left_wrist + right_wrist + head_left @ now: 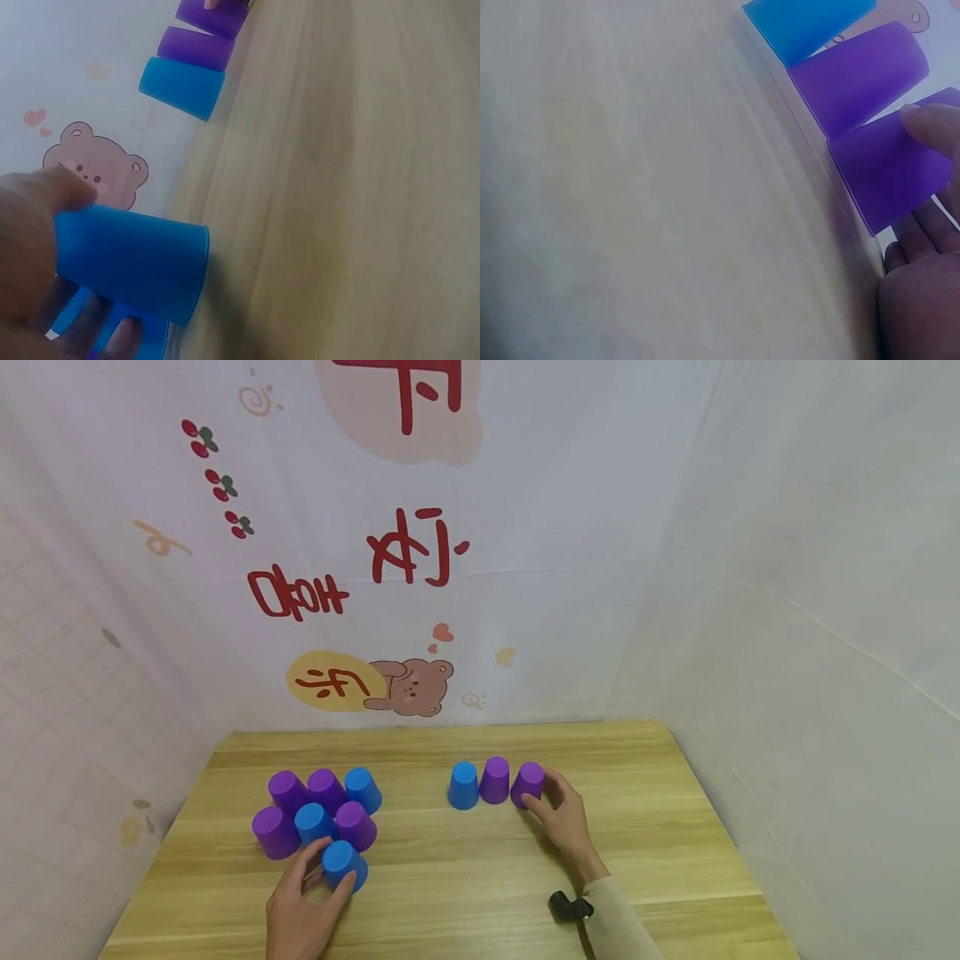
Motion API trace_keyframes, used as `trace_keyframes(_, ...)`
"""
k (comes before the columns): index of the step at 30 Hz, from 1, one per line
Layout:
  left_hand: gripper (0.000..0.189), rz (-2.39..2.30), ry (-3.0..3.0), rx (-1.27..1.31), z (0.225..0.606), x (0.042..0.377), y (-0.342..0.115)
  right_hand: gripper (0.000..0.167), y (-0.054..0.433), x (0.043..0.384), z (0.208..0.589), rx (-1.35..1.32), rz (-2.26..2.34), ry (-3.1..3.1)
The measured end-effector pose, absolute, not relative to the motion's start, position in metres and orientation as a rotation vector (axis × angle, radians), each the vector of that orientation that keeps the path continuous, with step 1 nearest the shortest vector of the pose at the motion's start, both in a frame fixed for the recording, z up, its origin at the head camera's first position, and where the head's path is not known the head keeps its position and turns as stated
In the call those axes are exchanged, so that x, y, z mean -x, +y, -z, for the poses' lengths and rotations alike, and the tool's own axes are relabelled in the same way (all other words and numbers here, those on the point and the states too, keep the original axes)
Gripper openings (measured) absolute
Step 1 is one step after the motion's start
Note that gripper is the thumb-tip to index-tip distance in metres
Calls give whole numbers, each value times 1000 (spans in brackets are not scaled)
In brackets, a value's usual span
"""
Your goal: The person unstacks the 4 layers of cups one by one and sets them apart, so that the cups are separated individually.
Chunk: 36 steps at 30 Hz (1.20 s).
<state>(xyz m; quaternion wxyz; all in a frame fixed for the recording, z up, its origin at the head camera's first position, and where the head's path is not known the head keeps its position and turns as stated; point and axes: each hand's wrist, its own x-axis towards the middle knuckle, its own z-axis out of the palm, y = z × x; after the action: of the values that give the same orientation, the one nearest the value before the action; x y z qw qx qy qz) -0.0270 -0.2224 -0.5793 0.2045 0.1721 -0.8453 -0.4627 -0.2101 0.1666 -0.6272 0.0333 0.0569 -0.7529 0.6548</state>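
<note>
Left hand, lower left of frame, grips blue cup; right hand, right of centre, pinches purple cup. Both upside-down, probably light, stiff, slippery; best held round sides.

Wood-grain table, cluster of upturned purple and blue cups, row of three cups to its right

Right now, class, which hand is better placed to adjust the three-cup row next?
Probably the right hand: it grips the purple end cup; the left hand holds a blue cup near the cluster.
</note>
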Motion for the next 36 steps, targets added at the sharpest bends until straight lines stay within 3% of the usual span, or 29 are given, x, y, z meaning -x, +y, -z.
trace_keyframes(19,100,1203,-2304,-320,545,24,-212,60,166,211,629,-190,-2007,-2309)
trace_keyframes(36,107,1407,-2337,27,517,68,-166,60,167,213,628,-178,-2008,-2306)
